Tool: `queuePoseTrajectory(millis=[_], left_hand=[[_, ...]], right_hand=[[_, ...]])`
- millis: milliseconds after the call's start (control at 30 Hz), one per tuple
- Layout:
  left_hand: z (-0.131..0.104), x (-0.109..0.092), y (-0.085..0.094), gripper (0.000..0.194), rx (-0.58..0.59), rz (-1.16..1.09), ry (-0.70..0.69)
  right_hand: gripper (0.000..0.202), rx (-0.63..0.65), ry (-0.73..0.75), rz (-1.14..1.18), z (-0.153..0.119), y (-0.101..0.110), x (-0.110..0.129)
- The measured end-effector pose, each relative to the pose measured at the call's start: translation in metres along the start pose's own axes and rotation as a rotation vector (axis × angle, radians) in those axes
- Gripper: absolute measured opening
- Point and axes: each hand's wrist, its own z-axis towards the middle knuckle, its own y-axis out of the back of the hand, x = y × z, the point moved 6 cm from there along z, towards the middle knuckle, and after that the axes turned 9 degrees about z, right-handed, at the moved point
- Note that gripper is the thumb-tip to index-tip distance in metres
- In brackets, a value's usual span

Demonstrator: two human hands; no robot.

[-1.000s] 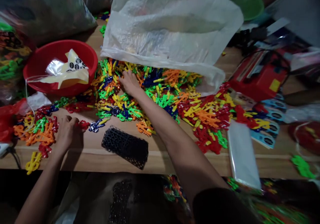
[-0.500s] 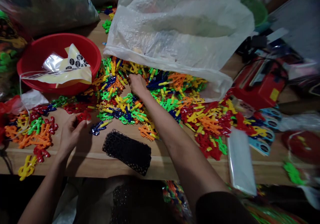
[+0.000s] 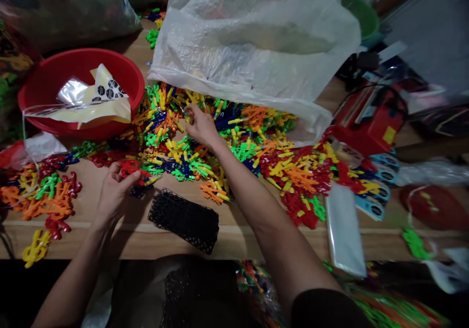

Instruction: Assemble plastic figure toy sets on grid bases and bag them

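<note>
My left hand is closed on a red plastic toy figure, pinched between thumb and fingers just over the table. At the far side of a heap of small plastic toys, my right hand has its fingers bent together. Something small, perhaps yellow-green, shows at those fingertips, but I cannot make out what it is. The heap mixes green, yellow, orange, red and dark blue pieces. Between my forearms lies a black perforated tray.
A red basin at the left holds printed plastic wrappers. A large white plastic bag lies behind the heap. Loose toy figures sit at the left. Farther right are a stack of clear bags and a red machine.
My left hand has risen slightly and moved right with the red toy figure. My right hand has lifted a little from the heap, its fingers drawn together. The whole view has shifted slightly.
</note>
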Motion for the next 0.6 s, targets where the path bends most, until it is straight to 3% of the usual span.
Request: queuePoseTrajectory(millis=[100,267,333,400,600], left_hand=[[-0.002,-0.003,-0.02,0.062,0.05,-0.08,0.008],[-0.008,-0.007,-0.047,0.055,0.092,-0.14,0.033],[-0.008,-0.009,-0.052,0.055,0.074,-0.175,0.024],[-0.008,-0.011,-0.057,0.057,0.058,-0.222,0.025],[-0.007,-0.016,-0.069,0.062,0.069,-0.349,0.064]], right_hand=[[0.049,-0.003,0.025,0.143,-0.028,0.012,0.003],[0.018,-0.135,-0.032,0.343,-0.044,0.027,-0.003],[0.015,-0.172,-0.052,0.424,-0.046,0.029,-0.002],[0.02,-0.129,-0.074,0.574,-0.052,0.022,0.006],[0.034,0.188,-0.123,1.124,-0.096,-0.017,0.049]])
